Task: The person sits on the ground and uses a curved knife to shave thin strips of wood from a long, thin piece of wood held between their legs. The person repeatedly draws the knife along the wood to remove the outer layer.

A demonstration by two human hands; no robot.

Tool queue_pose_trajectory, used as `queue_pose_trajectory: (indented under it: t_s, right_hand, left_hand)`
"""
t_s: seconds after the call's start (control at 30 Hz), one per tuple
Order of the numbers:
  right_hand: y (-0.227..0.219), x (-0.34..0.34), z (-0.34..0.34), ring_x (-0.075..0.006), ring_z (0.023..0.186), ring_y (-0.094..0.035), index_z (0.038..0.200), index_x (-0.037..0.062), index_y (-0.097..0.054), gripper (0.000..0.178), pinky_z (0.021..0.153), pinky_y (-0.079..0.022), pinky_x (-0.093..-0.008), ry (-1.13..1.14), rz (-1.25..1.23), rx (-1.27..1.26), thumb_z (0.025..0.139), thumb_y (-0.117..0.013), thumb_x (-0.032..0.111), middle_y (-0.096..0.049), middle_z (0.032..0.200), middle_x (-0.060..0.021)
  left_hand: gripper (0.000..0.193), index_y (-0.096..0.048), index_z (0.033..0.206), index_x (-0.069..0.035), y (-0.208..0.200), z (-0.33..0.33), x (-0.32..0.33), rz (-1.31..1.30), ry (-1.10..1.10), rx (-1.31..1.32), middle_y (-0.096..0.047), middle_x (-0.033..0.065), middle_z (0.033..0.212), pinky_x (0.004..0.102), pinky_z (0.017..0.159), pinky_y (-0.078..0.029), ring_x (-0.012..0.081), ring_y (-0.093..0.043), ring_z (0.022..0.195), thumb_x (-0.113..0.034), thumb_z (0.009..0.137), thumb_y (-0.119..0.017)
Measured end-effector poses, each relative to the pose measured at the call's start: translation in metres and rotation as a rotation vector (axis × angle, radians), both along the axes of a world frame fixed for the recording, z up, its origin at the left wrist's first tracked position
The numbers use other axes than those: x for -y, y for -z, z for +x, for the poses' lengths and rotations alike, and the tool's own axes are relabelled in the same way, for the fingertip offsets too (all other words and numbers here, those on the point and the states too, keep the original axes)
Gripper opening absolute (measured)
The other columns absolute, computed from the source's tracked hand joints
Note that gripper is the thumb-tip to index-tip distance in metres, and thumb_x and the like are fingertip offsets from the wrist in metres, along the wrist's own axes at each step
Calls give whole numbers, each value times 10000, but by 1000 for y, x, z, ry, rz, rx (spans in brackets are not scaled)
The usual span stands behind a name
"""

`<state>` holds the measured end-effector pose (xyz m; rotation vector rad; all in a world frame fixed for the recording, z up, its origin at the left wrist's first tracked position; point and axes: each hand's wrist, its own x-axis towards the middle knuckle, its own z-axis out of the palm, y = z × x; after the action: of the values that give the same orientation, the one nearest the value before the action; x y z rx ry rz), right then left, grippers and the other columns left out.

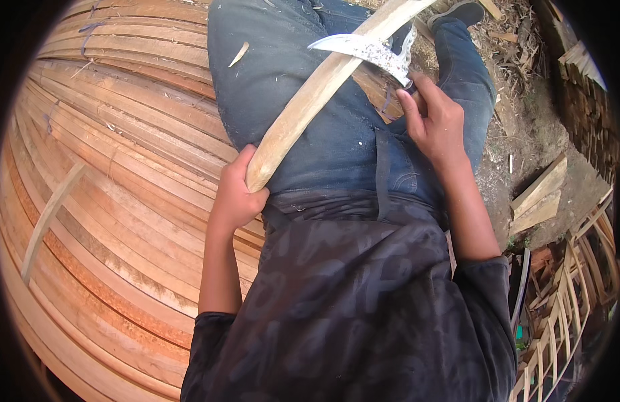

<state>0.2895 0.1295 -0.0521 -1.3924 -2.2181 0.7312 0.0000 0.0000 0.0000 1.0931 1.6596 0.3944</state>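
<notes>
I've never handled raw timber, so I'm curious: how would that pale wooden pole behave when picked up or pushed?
The pale wooden pole in the left hand probably feels stiff, being thick, solid-looking wood. Its rounded sides suggest it could roll if pushed. Its bare surface looks fairly smooth, so it may slip slightly.

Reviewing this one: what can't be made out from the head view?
In the head view:
Wooden pole: far end, cut off by the top edge.
Left hand: some fingertips, hidden by the pole and the hand itself.
Right hand: how it meets the white tool, hidden by its own fingers.
</notes>
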Motion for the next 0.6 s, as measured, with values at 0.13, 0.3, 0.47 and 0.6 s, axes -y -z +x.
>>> queue_pose_trajectory:
  t_s: [0.13,0.3,0.47,0.6]
  right_hand:
    - [2,0,0,-201,558,-606,947,72,-635,200,503,-471,-307,-3,55,-27,815,-709,203,-615,681,-62]
    - [0,-4,0,-184,524,-563,1020,27,-635,241,527,-458,-296,102,-14,-55,809,-701,122,-594,684,-98]
    - [11,-10,3,-221,563,-607,944,67,-638,220,498,-465,-312,187,25,-47,793,-728,199,-597,670,-66]
    - [5,-4,-3,-204,533,-586,937,60,-637,190,490,-453,-300,16,76,-42,799,-719,161,-588,644,-71]
  left_hand:
    - [298,-487,917,-4,-6,-9,2,4,6,-19,-472,146,698,281,649,-412,222,-408,643,21,621,-502]
    - [322,-495,930,9,9,-1,-3,5,-16,88,-467,129,721,263,670,-404,164,-412,705,13,608,-498]
    - [364,-509,965,8,3,-10,2,-51,-36,95,-470,109,753,264,711,-404,173,-422,723,9,602,-501]
    - [376,-512,973,7,3,-10,-2,-100,-48,140,-471,109,754,265,715,-405,170,-429,731,10,597,-502]
